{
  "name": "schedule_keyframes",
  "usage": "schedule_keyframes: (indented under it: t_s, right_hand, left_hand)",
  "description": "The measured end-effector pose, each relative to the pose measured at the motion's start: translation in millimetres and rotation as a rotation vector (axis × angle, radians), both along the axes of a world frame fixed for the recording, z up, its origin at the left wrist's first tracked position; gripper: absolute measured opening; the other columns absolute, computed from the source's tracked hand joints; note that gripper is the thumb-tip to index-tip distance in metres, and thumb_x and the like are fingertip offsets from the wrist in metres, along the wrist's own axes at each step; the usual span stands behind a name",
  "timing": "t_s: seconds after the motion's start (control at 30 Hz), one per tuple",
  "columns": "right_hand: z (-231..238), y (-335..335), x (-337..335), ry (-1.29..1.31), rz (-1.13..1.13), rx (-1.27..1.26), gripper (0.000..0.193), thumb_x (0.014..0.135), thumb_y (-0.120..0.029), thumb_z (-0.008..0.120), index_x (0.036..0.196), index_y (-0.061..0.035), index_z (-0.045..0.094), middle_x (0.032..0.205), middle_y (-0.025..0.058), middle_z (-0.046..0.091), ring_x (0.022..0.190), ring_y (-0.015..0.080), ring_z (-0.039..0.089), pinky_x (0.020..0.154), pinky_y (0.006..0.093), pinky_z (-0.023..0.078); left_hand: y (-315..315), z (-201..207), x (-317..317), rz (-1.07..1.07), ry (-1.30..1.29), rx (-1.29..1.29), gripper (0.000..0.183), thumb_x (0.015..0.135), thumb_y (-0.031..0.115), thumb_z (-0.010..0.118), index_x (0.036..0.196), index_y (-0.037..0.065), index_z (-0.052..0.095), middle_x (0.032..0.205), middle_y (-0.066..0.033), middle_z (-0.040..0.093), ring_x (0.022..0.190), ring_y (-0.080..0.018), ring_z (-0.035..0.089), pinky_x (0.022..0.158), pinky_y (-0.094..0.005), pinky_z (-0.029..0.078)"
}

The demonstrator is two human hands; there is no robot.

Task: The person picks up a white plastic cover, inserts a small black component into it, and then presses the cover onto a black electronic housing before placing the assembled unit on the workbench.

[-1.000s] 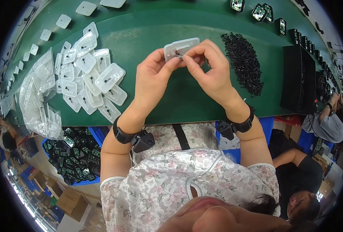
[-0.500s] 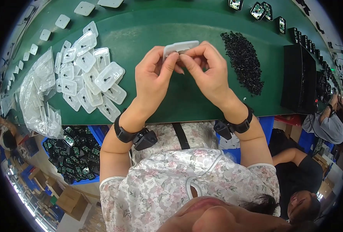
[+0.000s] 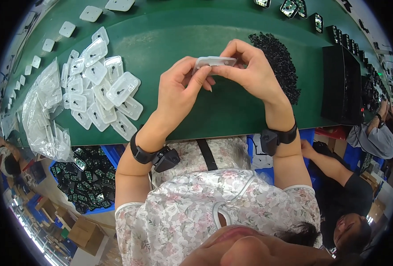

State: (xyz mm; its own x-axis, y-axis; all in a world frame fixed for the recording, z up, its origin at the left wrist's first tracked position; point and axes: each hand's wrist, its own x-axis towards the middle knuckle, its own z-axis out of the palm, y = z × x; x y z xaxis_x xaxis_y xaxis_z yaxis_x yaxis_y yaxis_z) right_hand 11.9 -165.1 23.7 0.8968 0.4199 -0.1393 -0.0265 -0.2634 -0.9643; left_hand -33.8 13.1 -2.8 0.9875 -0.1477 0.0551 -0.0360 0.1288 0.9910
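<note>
A translucent white plastic cover (image 3: 214, 60) with rounded corners is raised over the green table, tilted so that I see it nearly edge-on. My left hand (image 3: 178, 86) pinches its left part between thumb and fingers. On the other end, my right hand (image 3: 255, 73) grips the edge, thumb below and forefinger arched above. Whatever lies behind the cover, between my fingertips, is hidden. To the left is a heap of similar covers (image 3: 123, 88), many with a small black piece in the middle. Right of my right hand spreads a pile of tiny black parts (image 3: 278, 57).
A clear plastic bag (image 3: 41, 111) lies at the table's left edge. White covers (image 3: 67, 29) line the far left; circuit-board units (image 3: 317, 23) line the far right. A black box (image 3: 342, 84) stands at right. Below is a bin of boards (image 3: 85, 181); a co-worker (image 3: 347, 190) sits nearby.
My right hand has shifted right and its forearm swung outward, the thumb now stretched along the cover. The cover has moved slightly right and nearer me. My left hand keeps its pinch.
</note>
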Motion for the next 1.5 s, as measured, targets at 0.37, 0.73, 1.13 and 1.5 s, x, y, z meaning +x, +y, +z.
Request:
schedule_keyframes:
  t_s: [0.37,0.73,1.13,1.5]
  right_hand:
    - [8.4,-8.1,45.1,-0.412,-0.150,0.031,0.021,0.084,-0.011,0.066,0.101,-0.0016,0.057,0.090,0.0012,0.059,0.087,0.0114,0.056,0.078,0.0248,0.047]
    - [26.5,-37.8,172.0,-0.557,-0.347,-1.243,0.052,0.078,-0.046,0.065,0.103,-0.0010,0.059,0.087,0.0201,0.066,0.085,0.0346,0.064,0.077,0.0421,0.050]
    - [-8.5,-7.4,31.7,-0.731,0.009,-0.515,0.038,0.077,-0.009,0.062,0.114,-0.0061,0.054,0.108,0.0088,0.058,0.101,0.0228,0.056,0.089,0.0316,0.044]
    - [-8.2,11.6,2.2,-0.947,0.140,-0.370,0.028,0.078,-0.011,0.066,0.105,-0.0042,0.061,0.105,0.0107,0.063,0.095,0.0289,0.059,0.083,0.0355,0.049]
  left_hand:
    - [12.7,-5.5,12.7,0.225,0.039,-0.080,0.014,0.095,0.008,0.047,0.100,-0.004,0.052,0.084,-0.0118,0.062,0.059,-0.0139,0.059,0.054,-0.0258,0.048]
    - [5.5,-16.7,17.8,0.255,-0.335,0.952,0.008,0.086,0.016,0.059,0.093,0.016,0.063,0.082,-0.0067,0.051,0.069,-0.0279,0.059,0.060,-0.0373,0.048]
    - [12.2,-6.3,-10.7,0.141,-0.526,1.249,0.052,0.072,0.016,0.071,0.118,0.005,0.051,0.101,-0.0072,0.055,0.095,-0.0248,0.052,0.083,-0.0360,0.043]
    - [40.1,-10.7,-20.0,0.199,-0.547,0.754,0.054,0.076,-0.007,0.058,0.128,0.007,0.050,0.127,-0.0129,0.054,0.115,-0.0304,0.051,0.095,-0.0368,0.040]
